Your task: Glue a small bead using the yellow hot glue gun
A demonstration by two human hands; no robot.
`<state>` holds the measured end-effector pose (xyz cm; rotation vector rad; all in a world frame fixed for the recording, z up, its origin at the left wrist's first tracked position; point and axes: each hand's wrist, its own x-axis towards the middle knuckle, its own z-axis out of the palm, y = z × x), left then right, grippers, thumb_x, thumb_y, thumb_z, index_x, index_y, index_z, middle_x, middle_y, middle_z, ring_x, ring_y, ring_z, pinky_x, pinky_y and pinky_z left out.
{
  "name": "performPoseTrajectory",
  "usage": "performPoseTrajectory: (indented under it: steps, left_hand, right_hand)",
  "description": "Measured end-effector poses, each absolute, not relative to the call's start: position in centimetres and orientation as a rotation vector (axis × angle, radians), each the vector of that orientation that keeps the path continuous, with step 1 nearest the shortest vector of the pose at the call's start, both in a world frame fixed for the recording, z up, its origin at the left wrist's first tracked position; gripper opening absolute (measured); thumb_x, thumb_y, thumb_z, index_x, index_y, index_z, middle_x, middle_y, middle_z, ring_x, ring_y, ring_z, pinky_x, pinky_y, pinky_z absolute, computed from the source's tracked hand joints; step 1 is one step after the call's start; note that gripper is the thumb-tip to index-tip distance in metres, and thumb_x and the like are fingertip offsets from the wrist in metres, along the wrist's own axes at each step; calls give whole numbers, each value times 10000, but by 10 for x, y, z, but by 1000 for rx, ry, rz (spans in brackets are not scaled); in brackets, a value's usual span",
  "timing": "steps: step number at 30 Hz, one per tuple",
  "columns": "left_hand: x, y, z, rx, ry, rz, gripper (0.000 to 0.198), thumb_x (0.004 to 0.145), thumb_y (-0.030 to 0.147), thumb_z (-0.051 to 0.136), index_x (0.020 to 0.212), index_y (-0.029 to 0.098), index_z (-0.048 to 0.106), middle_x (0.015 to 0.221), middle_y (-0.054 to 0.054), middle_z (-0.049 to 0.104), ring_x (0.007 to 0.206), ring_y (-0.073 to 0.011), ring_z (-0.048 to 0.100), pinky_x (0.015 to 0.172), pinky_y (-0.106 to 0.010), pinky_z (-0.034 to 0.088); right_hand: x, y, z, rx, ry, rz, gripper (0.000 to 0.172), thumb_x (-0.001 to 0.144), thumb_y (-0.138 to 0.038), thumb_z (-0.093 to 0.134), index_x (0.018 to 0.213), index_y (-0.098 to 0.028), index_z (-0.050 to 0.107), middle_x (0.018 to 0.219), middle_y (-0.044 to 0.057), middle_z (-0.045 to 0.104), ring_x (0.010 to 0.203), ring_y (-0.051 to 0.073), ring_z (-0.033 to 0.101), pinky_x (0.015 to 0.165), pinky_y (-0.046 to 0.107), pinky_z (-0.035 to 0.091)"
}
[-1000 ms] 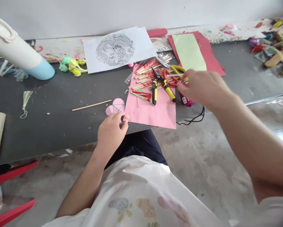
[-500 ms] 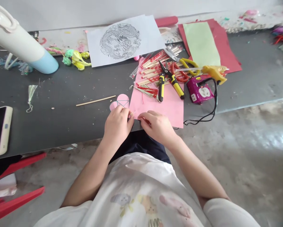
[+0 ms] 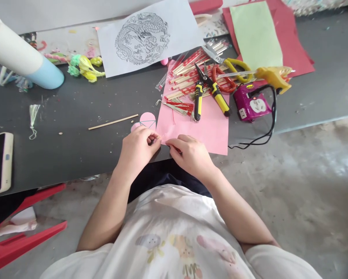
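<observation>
Cutout, pink with greenish lines, is lying on the dark table, partly hidden by the left hand, which has thumb and finger pinched on some tiny pale bit. Right hand is just beside it, can't tell if it's gripping anything. Pink sheet next to the cutout, pliers on top.

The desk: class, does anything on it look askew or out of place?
Mildly: the black-and-yellow tool lies open across the sticks and pink paper, looking untidy. A stray crumb sits on the dark desk.
</observation>
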<state>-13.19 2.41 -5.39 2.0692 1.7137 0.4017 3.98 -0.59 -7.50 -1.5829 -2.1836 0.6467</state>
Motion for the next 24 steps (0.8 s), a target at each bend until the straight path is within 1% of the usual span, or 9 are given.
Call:
performPoseTrajectory:
  steps: [6,13,19,24]
  left_hand:
    - [-136,30,-55,2039,1682,379,97,798,263,651,842,196,706,840,-8,686,712,-139,610,670,-252,456]
    - [-138,32,-59,2071,1662,380,93,790,283,666,817,199,695,822,-7,684,678,-136,605,649,-259,457]
    - [-135,27,-65,2488,1622,350,103,868,240,595,811,176,652,832,-38,665,794,-184,609,700,-288,455]
    - [-135,24,-70,2681,1591,337,145,912,248,553,822,165,631,833,-59,656,801,-207,603,709,-310,469]
  right_hand:
    - [39,-6,-76,-1595,-2185,632,293,912,-165,474,1014,-186,748,815,64,655,789,181,607,661,269,391]
    - [41,-7,-77,-1583,-2194,631,290,914,-162,477,1023,-185,745,818,62,655,786,175,604,670,265,394]
    - [41,-6,-78,-1580,-2195,627,303,912,-158,469,1038,-188,743,815,58,653,790,178,607,671,265,398]
    - [41,-6,-78,-1576,-2192,629,302,910,-153,469,1035,-192,741,817,56,651,790,174,602,670,262,395]
